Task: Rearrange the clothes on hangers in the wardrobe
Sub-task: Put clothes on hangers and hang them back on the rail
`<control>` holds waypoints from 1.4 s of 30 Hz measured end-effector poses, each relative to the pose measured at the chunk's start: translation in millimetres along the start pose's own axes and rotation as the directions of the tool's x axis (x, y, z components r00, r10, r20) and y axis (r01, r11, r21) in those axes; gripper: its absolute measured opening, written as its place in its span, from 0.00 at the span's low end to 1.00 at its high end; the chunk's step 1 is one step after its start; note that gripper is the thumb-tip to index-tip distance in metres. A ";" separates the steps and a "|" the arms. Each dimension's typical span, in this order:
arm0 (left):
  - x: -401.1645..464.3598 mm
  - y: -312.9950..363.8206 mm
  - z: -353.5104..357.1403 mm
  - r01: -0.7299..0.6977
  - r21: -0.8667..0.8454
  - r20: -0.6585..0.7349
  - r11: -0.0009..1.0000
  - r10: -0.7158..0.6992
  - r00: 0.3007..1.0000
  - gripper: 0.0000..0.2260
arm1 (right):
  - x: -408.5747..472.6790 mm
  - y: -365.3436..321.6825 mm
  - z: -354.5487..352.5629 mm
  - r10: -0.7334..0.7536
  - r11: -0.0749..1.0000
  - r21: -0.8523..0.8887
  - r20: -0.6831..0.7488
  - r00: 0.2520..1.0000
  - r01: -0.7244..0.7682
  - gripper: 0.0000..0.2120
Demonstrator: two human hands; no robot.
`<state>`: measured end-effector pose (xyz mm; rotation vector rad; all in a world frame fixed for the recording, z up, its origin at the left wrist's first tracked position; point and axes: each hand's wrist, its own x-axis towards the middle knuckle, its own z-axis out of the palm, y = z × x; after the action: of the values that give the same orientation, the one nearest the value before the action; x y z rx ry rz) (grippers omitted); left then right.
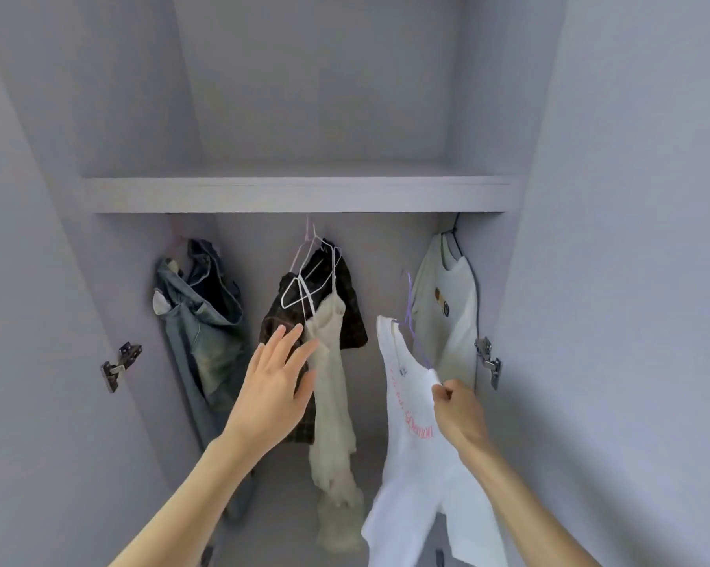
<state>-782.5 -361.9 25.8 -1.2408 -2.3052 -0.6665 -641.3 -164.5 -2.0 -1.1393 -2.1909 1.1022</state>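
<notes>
White tank top [416, 452] on a lilac hanger [410, 317] hangs free of the rail, well right of centre in the wardrobe; the right hand [459, 411] pinches its shoulder edge, fingers curled on the cloth; pink lettering runs down its front, seen mirrored and too blurred to read for certain. The left hand [275, 382] reaches with fingers spread and straight, touching a cream lace slip dress [333, 403] that hangs at the middle against a dark plaid garment [345, 296]; jeans [202, 321] hang at the left; a white t-shirt [447, 296] with a small chest print hangs at the far right, under the shelf [296, 194].
</notes>
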 end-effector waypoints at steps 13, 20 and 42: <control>222.8 -21.2 31.2 -0.255 0.263 -0.259 0.930 0.323 0.910 0.23 | 150.1 -32.8 21.4 -0.124 0.976 0.161 -0.150 0.981 0.148 0.15; 281.0 -25.8 55.3 -0.233 0.246 -0.306 0.941 0.303 0.902 0.24 | 223.4 -57.7 11.6 -0.129 0.952 0.231 -0.296 0.946 0.202 0.12; 292.0 -17.3 69.4 -0.100 0.287 -0.528 0.953 0.244 0.813 0.24 | 311.7 -44.3 13.1 -0.070 0.994 -0.101 -0.408 0.910 0.031 0.16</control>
<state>-954.3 -141.6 136.7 -0.9605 -1.7009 -0.5623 -848.2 71.0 31.0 -1.2179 -1.9391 0.6662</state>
